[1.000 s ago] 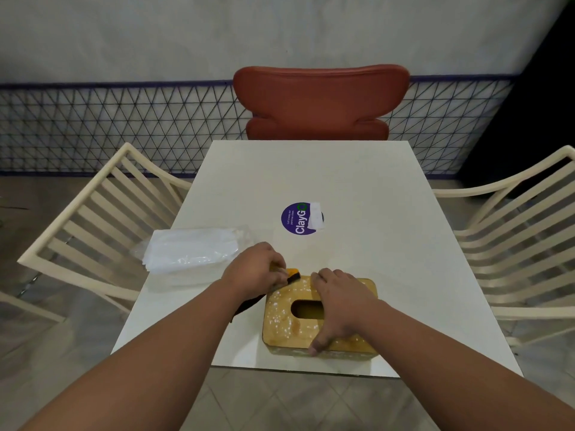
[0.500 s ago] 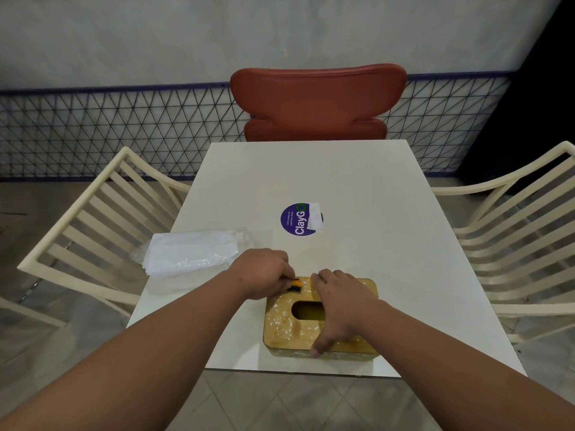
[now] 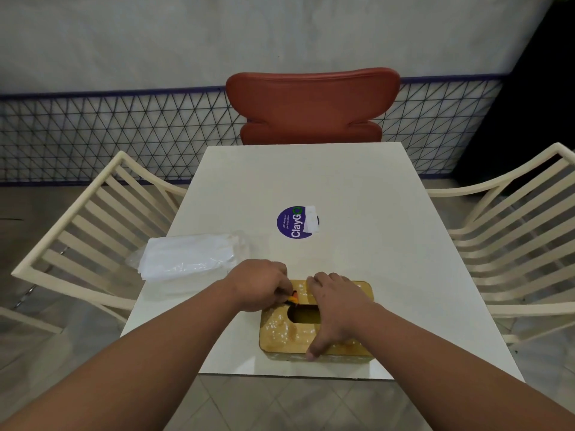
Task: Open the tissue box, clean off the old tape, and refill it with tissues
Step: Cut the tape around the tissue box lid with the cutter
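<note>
The wooden tissue box point(image 3: 314, 325) sits at the near edge of the white table point(image 3: 357, 188), its slotted top speckled with pale tape residue; the right hand point(image 3: 336, 309) lies spread across that top, fingers flat and thumb hooked over the near side, most likely to keep the box from sliding; the left hand point(image 3: 259, 284) is curled around a small orange-tipped tool point(image 3: 292, 297), apparently a cutter or scraper, its tip meeting the lid beside the slot, which suits scraping off the tape; the plastic-wrapped tissue pack point(image 3: 189, 256) waits just left of the box, within easy reach for refilling, near a round purple sticker point(image 3: 294, 222).
</note>
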A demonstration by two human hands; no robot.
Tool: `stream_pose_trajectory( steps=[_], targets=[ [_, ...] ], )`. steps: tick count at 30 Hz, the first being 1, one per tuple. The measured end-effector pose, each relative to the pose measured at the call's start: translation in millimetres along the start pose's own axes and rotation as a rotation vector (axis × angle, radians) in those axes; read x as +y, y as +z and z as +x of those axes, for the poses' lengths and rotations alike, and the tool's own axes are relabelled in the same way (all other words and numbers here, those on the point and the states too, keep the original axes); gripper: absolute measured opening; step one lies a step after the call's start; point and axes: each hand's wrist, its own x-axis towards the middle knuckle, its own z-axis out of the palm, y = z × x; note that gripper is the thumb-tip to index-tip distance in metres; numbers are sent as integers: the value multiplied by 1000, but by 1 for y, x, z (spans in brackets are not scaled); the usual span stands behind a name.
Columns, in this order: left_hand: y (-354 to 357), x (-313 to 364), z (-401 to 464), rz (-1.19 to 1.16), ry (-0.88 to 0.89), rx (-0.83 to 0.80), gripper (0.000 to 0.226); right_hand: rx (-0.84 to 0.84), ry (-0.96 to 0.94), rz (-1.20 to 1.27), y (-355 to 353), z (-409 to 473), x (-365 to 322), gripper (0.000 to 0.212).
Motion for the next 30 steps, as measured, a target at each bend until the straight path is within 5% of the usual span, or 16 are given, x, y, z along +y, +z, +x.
stream_pose_trajectory(
  steps=[6,14,30],
  targets=[
    [0,-26,-10,-148,-297,119,27,-11,3,1,0,0,0,132],
    [20,-9,-39,-260,-226,50,24,-19,4,-2,-1,1,-1,135],
    [23,-2,-38,-268,-367,134,25,-17,9,0,0,1,0,136]
  ],
)
